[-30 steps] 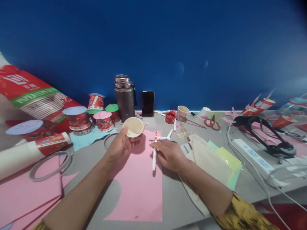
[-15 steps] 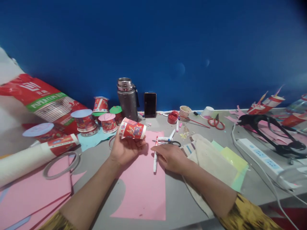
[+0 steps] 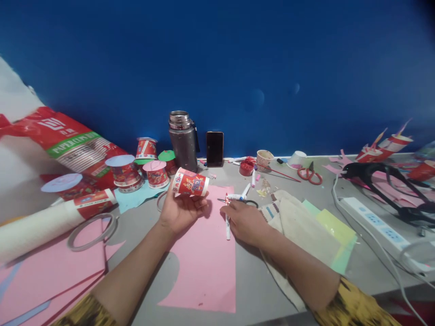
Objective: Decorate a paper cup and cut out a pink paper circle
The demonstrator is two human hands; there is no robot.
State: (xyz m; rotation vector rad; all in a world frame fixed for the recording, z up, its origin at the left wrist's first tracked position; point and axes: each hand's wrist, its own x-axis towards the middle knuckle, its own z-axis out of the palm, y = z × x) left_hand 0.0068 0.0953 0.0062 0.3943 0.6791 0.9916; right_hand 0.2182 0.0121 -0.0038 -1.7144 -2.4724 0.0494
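Note:
My left hand is closed round a red printed paper cup, which lies tilted on its side above the pink paper. To its right, my right hand has its fingers closed on a white marker with a red end. The marker stands nearly upright in view over the right edge of the pink paper. Just beyond that hand lie a pair of black-handled scissors and another white marker with a blue end. The palm side of my right hand is hidden.
A grey flask and a phone stand by the blue wall. Decorated paper cups and a roll of tape are on the left. A cloth, red scissors and a power strip lie right.
The white marker has shifted slightly right with my right hand. My left hand keeps its hold on the cup. The whole view has moved a little sideways.

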